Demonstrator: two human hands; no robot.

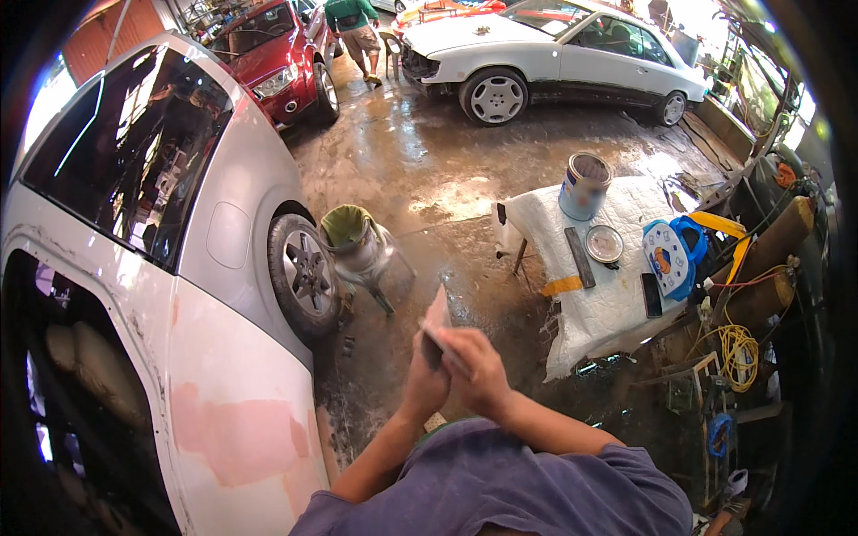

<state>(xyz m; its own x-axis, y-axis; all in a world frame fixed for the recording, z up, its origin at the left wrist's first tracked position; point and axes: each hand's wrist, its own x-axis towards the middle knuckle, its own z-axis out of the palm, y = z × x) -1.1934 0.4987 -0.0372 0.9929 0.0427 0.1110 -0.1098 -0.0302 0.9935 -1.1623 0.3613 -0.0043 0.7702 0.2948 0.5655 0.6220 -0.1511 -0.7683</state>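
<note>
Close together in front of my body, both hands are closed on thin flat pieces. My left hand (424, 382) grips a dark-edged flat plate (432, 350), and a pale pink tip (438, 311) sticks up beyond the fingers. My right hand (481, 371) pinches a thin grey flat blade (456, 357) against it. Fingers cover much of both pieces, so their full shapes are hidden. To the left stands a white car body panel (201, 339) with smooth pink filler patches (241, 438). Neither hand touches the car.
At right, a white-padded table (581, 335) bears a paint can (585, 188), a round lid (604, 243), a dark flat bar (579, 257) and a phone (651, 295). A cloth-topped stool (357, 246) stands by the wheel (304, 277). A person (353, 36) walks beyond on wet floor.
</note>
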